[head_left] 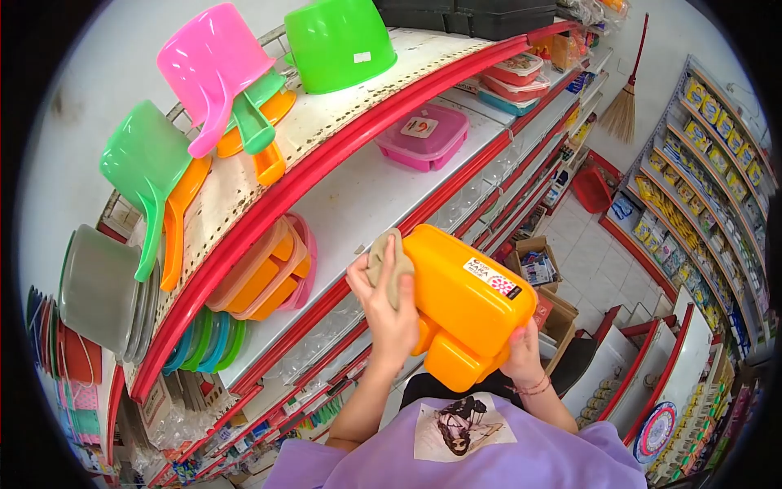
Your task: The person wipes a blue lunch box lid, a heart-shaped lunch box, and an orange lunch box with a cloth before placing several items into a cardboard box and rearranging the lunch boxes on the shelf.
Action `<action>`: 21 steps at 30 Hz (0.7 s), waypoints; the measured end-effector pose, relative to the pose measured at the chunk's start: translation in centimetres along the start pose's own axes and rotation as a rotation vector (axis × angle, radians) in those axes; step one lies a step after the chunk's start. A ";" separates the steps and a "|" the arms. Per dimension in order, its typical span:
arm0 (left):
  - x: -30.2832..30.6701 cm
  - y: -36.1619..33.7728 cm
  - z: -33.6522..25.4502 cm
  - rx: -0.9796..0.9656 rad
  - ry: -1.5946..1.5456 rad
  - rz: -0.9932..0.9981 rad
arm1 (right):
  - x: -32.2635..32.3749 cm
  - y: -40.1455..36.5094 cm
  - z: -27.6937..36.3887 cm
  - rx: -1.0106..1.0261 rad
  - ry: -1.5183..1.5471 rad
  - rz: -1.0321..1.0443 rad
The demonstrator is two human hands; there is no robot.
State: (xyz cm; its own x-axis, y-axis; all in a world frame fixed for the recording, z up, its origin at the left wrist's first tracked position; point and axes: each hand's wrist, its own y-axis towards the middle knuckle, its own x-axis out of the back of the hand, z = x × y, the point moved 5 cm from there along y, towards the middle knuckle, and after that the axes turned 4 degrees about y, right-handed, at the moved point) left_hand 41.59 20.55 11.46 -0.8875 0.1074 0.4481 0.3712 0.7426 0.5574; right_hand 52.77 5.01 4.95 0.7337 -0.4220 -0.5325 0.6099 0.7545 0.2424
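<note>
An orange plastic compartment container (pixel 464 281) with a white label is held up in front of my chest, its underside facing me. My right hand (pixel 524 354) grips its lower right end, fingers partly hidden behind it. My left hand (pixel 386 306) is closed on a beige cloth (pixel 389 259), which is pressed against the container's left end.
Green and pink dippers (pixel 213 69) stand on the top shelf. Below, a pink lidded box (pixel 423 134) and stacked orange and pink containers (pixel 269 273) occupy the white shelf (pixel 338 196). Cardboard boxes (pixel 535 262) sit on the floor, and a broom (pixel 623 114) hangs at the back.
</note>
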 end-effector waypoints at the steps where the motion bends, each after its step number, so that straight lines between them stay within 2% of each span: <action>1: -0.1 -0.5 -1.4 -0.092 0.029 -0.026 | 0.0 0.2 -0.2 -0.006 0.054 -0.010; 4: -1.2 -3.6 -7.0 -0.447 0.087 0.168 | 0.3 0.5 -0.4 -0.071 0.164 -0.055; 7: -1.3 -4.6 -6.8 -0.579 0.128 0.345 | -0.1 1.2 0.4 -0.042 0.229 -0.054; 10: -0.6 -1.1 -1.9 -0.221 0.143 0.121 | -0.3 0.9 1.4 0.022 0.136 -0.034; 13: -1.6 -0.7 -2.5 -0.197 0.078 0.070 | -0.2 0.6 0.4 0.072 0.023 -0.092; 14: -2.0 -1.4 -4.3 -0.304 0.120 0.105 | -0.3 0.8 0.1 0.090 -0.011 -0.119; 15: -1.8 -2.7 -6.7 -0.407 0.162 0.142 | -0.5 1.0 0.2 0.026 0.148 -0.168; 16: -1.6 -4.1 -8.2 -0.508 0.204 0.180 | -0.5 1.1 0.9 0.037 0.156 -0.204; 18: -1.1 -6.7 -8.6 -0.656 0.197 0.208 | -0.3 1.5 2.1 0.067 0.174 -0.273; 19: -1.1 -7.4 -8.7 -0.727 0.194 0.223 | 0.8 1.7 1.7 0.013 0.245 -0.391; 21: -0.8 -6.9 -7.3 -0.685 0.213 0.187 | 0.5 2.1 3.2 0.116 0.203 -0.289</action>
State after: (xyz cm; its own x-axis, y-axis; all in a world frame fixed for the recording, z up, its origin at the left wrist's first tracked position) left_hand 41.68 10.52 12.32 -0.7462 0.0094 0.6657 0.6602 0.1385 0.7382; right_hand 55.36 4.72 7.81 0.4588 -0.4922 -0.7397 0.8216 0.5520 0.1423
